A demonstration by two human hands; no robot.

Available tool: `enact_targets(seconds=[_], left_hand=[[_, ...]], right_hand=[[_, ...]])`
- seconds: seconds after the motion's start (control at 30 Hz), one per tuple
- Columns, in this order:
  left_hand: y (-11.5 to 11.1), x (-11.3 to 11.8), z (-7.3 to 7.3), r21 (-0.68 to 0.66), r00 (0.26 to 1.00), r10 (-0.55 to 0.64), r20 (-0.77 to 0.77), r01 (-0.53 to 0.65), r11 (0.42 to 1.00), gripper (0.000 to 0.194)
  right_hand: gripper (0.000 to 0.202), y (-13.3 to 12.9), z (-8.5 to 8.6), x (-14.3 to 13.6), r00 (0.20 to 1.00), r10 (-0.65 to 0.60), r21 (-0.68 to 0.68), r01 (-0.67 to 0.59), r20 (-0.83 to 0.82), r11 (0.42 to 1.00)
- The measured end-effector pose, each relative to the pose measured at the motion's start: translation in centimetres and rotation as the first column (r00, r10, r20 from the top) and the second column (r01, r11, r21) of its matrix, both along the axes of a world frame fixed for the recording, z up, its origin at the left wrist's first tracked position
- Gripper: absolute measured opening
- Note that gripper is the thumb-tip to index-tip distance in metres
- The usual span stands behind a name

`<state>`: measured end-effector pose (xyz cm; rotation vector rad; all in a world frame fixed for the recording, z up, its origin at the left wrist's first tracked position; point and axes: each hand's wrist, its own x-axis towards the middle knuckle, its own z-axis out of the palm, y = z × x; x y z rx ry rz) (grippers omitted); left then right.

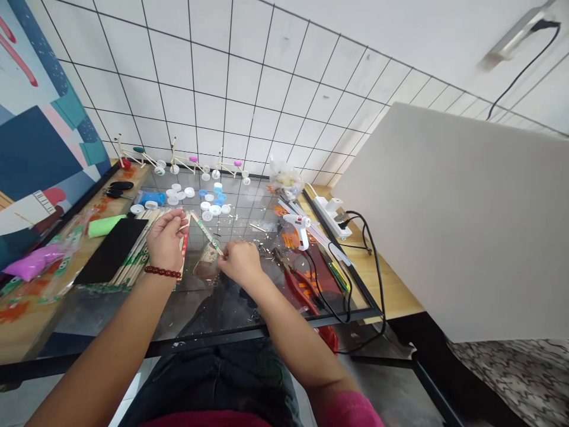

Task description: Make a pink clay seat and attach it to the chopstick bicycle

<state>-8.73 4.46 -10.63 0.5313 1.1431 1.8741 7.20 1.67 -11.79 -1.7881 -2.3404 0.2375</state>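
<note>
My left hand [166,240], with a red bead bracelet at the wrist, is over the bundles of wooden sticks [133,264]; its fingers are curled together, and what they may hold is too small to tell. My right hand [241,261] pinches the lower end of a thin wrapped stick [205,229] with green print, which slants up and left. Beneath that stick lies a small patterned piece [208,258] on the glass top. White and blue bottle caps [215,209] are spread beyond my hands.
Three small stick-built tricycles [182,160] stand along the back edge. To the right are a white glue gun [299,228], red-handled pliers [300,284], a cutter [338,274] and a power strip [331,214] with cables. A black sheet [111,252] and green roll [105,226] lie left.
</note>
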Motion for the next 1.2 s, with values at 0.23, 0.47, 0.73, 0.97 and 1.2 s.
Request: enact_targets(seconds=[0.23,0.47,0.73,0.97,1.2], left_hand=[[0.2,0.3,-0.7,-0.008,0.995,0.025,-0.092,-0.026,1.000,0.019],[0.4,0.1,-1.2,-0.019,0.992,0.013,-0.123,-0.015,1.000,0.018],[1.0,-0.3,-1.7,0.008,0.989,0.129,-0.079,-0.129,0.992,0.018],[0.5,-1.6,0.6,-0.011,0.964,-0.179,0.199,0.185,0.983,0.030],[0.8,-4.1,1.2,0.131,0.909,-0.215,0.357,0.179,0.975,0.060]], right_hand=[[0.031,-0.1,0.5,1.3,1.000,-0.017,-0.056,0.018,0.024,0.998],[0.023,-0.1,0.8,1.9,0.998,0.042,-0.115,-0.036,0.045,0.993],[0.017,-0.8,0.7,0.8,0.975,0.073,-0.051,-0.085,-0.210,0.995],[0.018,-1.8,0.5,-0.6,0.967,0.230,0.004,-0.231,-0.112,0.973],[0.025,-2.2,0.2,-1.3,0.958,0.250,-0.022,-0.255,-0.138,0.967]])
